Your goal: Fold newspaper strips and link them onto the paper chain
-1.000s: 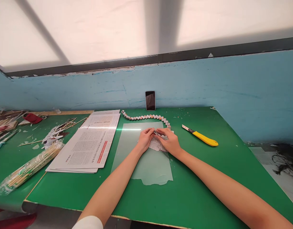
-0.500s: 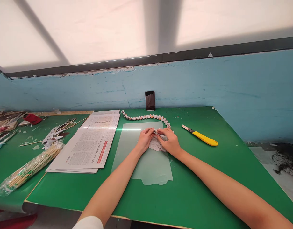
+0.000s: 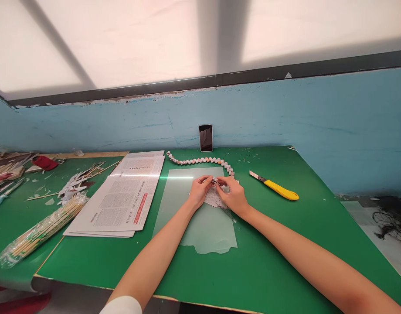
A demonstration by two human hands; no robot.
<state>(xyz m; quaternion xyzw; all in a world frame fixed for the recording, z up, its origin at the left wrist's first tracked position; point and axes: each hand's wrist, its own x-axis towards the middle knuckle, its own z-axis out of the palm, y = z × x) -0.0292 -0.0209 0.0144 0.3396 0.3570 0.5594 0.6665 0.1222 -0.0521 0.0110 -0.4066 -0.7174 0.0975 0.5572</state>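
Observation:
My left hand (image 3: 199,191) and my right hand (image 3: 233,194) meet over a translucent sheet (image 3: 207,233). Between their fingertips they pinch a small strip of folded printed paper (image 3: 215,181). Whether this strip joins the chain is hidden by my fingers. A zigzag chain of folded paper (image 3: 200,161) curves behind, its right end running down close to my right hand. Cut pieces of newsprint (image 3: 215,199) lie on the sheet beneath my hands, partly covered. To the right rests a yellow utility knife (image 3: 280,189), its blade out and pointing up-left.
Folded newspapers (image 3: 117,200) lie left of the sheet. Beyond them are a plastic-wrapped bundle of sticks (image 3: 43,231), paper scraps (image 3: 73,185) and a red object (image 3: 45,163). A phone (image 3: 206,138) leans against the blue wall. The green table (image 3: 305,244) ends at right.
My fingers have shifted slightly around the folded paper strip, and both hands stay in the same place. Everything else on the table looks unmoved.

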